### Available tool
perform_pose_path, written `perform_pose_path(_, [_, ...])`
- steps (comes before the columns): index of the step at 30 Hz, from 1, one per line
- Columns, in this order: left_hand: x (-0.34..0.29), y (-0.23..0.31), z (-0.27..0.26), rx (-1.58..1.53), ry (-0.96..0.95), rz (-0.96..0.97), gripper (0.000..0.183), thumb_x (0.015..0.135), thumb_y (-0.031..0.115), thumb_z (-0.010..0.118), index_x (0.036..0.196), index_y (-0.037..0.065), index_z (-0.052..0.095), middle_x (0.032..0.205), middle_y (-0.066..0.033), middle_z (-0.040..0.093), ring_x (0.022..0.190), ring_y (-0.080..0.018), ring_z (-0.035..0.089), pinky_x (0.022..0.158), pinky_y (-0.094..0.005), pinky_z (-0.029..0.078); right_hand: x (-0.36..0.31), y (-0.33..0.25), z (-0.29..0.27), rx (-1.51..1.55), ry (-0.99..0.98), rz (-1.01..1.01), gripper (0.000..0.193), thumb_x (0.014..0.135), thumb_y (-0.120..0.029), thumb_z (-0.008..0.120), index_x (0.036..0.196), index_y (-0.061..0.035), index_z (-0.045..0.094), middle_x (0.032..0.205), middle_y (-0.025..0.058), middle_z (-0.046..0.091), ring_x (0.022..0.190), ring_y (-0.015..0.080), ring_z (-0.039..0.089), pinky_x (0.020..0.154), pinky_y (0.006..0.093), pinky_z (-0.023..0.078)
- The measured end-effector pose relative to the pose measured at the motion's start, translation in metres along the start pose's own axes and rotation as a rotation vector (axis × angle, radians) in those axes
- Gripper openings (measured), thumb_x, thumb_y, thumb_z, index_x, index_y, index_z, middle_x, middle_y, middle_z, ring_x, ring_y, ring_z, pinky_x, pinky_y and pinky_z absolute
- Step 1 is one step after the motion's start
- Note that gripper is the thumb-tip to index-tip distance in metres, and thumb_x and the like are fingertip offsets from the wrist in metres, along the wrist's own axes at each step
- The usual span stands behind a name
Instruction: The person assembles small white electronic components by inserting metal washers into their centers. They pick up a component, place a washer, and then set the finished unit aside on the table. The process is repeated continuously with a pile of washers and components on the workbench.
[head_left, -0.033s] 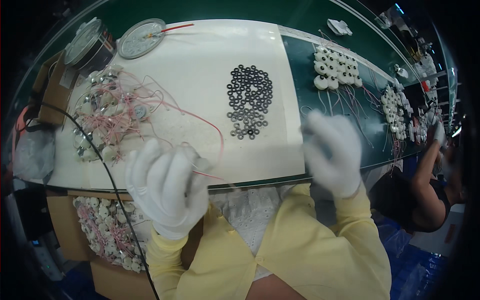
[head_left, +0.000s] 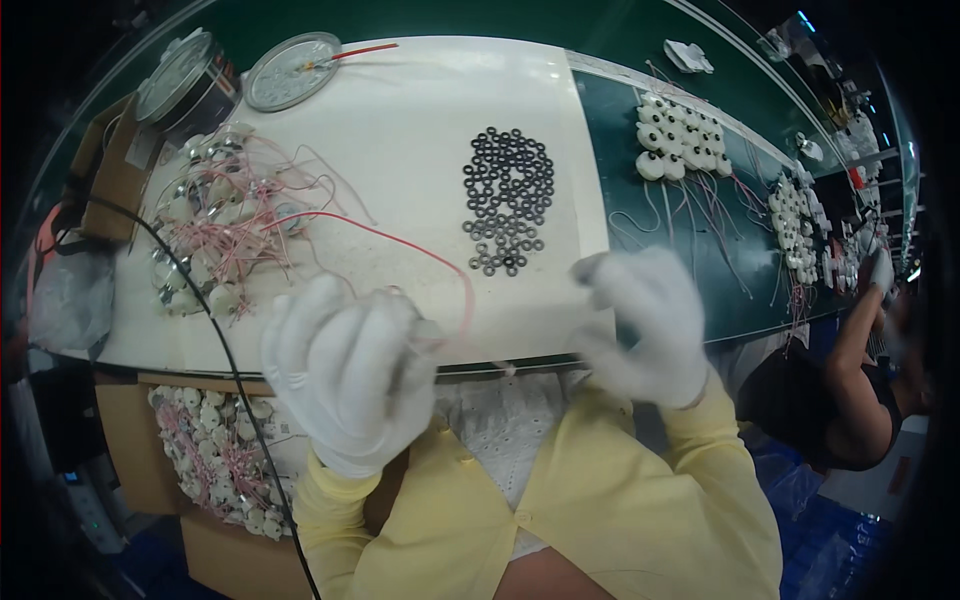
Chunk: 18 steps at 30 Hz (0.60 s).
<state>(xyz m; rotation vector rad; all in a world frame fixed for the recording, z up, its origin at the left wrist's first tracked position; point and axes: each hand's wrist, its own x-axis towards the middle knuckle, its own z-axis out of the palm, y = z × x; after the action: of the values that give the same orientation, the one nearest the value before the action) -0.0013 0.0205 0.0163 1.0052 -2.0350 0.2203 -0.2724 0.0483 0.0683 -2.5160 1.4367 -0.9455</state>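
My left hand (head_left: 350,375), in a white glove, is closed in front of the table edge. Between its thumb and fingers sits a small pale part with pink wire, mostly hidden by the glove. A thin wire end (head_left: 507,369) shows to its right. My gloved right hand (head_left: 650,325) is blurred by motion over the table's front edge, fingers curved and apart, with nothing clear between them. Beyond the hands lie many small dark rings (head_left: 510,185) in a flat patch. At the left is a heap of white parts with pink wires (head_left: 225,215).
A tin (head_left: 185,85) and a round lid (head_left: 292,72) with a red-handled brush stand back left. White wired parts (head_left: 680,135) sit in rows on the green surface. Below the table is a carton of similar parts (head_left: 215,460). A black cable (head_left: 225,350) crosses the left; a co-worker's arm (head_left: 855,360) is right.
My right hand has moved left and slightly down, toward the left hand. My left hand has shifted a little right, and the pink wire's loop has moved right with it.
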Motion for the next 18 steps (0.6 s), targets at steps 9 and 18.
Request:
perform_pose_path(9, [0.01,0.013,0.004,-0.478,-0.029,-0.007,0.046,0.1,0.033,0.06,0.131,-0.001,0.064,0.098,-0.0079,0.07,0.09,-0.0278,0.067,0.075,-0.043,0.052,0.018,-0.03,0.061,0.257,0.032,-0.189,0.052,0.058,-0.024,0.083,0.107,-0.0141,0.07,0.092,0.0015,0.068,0.064,0.0219,0.06,0.056,0.0358,0.04])
perform_pose_path(18, [0.012,0.002,0.009,-0.398,-0.051,0.046,0.047,0.095,0.025,0.068,0.133,-0.001,0.063,0.089,-0.0066,0.068,0.082,-0.0274,0.067,0.071,-0.0414,0.051,-0.01,-0.009,0.061,0.604,0.215,-0.005,0.074,0.063,-0.004,0.089,0.133,0.0007,0.064,0.084,0.0054,0.068,0.065,0.02,0.063,0.063,0.032,0.049])
